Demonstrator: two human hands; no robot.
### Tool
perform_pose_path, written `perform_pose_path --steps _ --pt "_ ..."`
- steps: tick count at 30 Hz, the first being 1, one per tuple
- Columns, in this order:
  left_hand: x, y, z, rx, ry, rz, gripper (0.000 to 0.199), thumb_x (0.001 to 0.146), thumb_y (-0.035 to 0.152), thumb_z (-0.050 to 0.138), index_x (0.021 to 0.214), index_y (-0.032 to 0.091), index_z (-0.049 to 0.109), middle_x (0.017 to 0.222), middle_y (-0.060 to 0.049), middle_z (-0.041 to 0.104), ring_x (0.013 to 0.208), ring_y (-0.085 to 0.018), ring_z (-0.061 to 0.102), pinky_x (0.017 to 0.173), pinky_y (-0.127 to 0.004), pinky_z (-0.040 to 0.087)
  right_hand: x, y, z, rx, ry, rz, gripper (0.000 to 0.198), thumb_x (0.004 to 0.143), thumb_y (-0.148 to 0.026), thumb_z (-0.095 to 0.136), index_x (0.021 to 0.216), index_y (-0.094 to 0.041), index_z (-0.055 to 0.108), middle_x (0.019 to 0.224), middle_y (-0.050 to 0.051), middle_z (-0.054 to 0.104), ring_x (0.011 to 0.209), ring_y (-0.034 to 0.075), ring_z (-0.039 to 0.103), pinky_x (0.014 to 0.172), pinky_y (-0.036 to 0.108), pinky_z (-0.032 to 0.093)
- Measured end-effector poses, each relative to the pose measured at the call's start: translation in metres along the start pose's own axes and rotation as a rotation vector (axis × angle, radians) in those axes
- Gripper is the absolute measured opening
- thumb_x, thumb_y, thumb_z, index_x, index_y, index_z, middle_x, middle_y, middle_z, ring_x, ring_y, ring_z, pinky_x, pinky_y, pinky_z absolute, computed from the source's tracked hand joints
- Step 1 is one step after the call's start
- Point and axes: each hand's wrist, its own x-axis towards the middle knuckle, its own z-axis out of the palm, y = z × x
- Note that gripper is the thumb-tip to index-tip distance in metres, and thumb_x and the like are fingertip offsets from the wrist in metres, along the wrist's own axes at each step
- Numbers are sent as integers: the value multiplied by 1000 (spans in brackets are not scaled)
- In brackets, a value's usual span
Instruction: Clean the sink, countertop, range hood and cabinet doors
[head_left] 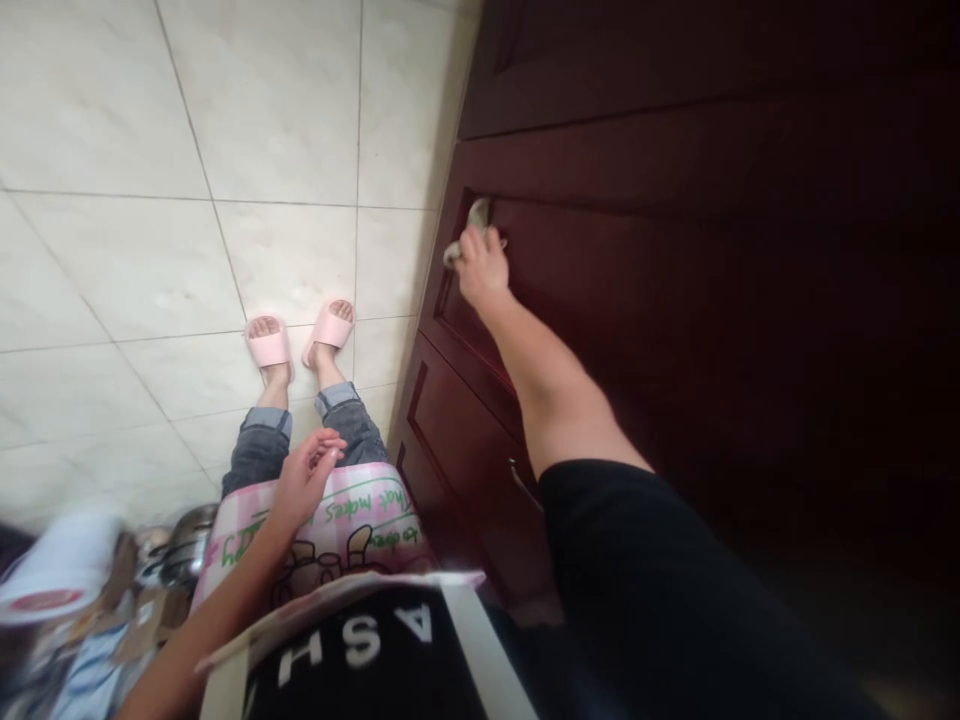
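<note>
My right hand (484, 268) reaches out to the right and presses a pale, greyish cloth (478, 214) onto the lower part of a dark red cabinet door (600, 270). Parts of the cloth stick out past my fingers near the corner of the door's recessed panel. In front of my apron (330, 520), my left hand (309, 462) hangs in the air with its fingers loosely bent and slightly apart, and no object shows in it. The apron is pink and white checked with green lettering.
A second cabinet door (465, 480) with a metal handle (523, 484) is close by my right side. Pale floor tiles (285, 140) lie under my pink slippers (268, 342). At the lower left stand a white bucket-like container (64, 565), metal pots (186, 550) and cardboard (150, 620), blurred.
</note>
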Motion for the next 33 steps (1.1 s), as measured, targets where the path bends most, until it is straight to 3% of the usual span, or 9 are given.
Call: perform_pose_path --steps 4,7,10,14,17,21,24,27,33 --pt "13 -8 6 31 -30 -5 36 89 56 71 110 27 72 105 -11 84 92 -30 80 91 -49 65 39 10 -1 -2 103 70 64 106 -11 21 158 8 54 181 24 26 174 34 7 139 65 0" --pt "19 -14 4 59 -15 1 42 91 59 67 111 23 71 108 -13 84 93 -29 80 91 -48 63 7 -28 20 54 -34 56 61 105 -7 27 156 6 57 179 25 30 170 31 21 141 56 10" --pt "19 -15 3 34 -8 14 45 91 59 66 114 20 70 111 -14 83 94 -28 80 93 -46 63 -38 -70 29 114 -221 -2 50 102 -7 40 135 -5 78 160 22 57 152 31 46 135 52 25" --pt "17 -11 6 -55 -11 44 45 90 58 68 113 19 69 110 -14 84 93 -27 81 92 -45 64 -84 -81 -8 117 -214 111 45 107 -15 42 129 -20 81 146 17 68 135 34 54 110 53 48" --pt "17 -7 9 -115 -15 84 44 90 57 70 112 19 69 107 -13 84 90 -26 80 91 -43 64 -132 -49 -71 53 175 301 46 114 -24 37 138 -27 75 157 15 61 138 37 51 107 58 47" --pt "18 1 10 -165 -1 128 47 86 60 74 109 19 69 103 -13 83 87 -24 80 88 -41 64 -223 15 -165 -60 1054 536 55 116 -50 33 132 -29 81 139 11 73 128 44 64 102 76 48" --pt "19 9 8 -196 11 141 51 82 64 76 106 19 68 100 -13 83 85 -24 79 86 -40 64 -259 48 -202 -31 1329 594 82 113 -52 7 148 -25 75 148 10 70 140 56 59 115 85 36" --pt "20 14 4 -201 31 150 52 82 64 76 106 19 68 101 -14 82 85 -24 79 85 -39 64 -232 61 -198 -93 1289 584 86 114 -42 0 152 -15 72 163 15 59 149 59 52 120 85 29" --pt "25 8 -12 -186 101 156 49 85 61 76 108 18 67 105 -14 82 88 -24 79 87 -39 64 -88 47 -151 -133 729 502 65 114 -19 15 155 -5 64 174 25 41 164 40 40 129 74 35"
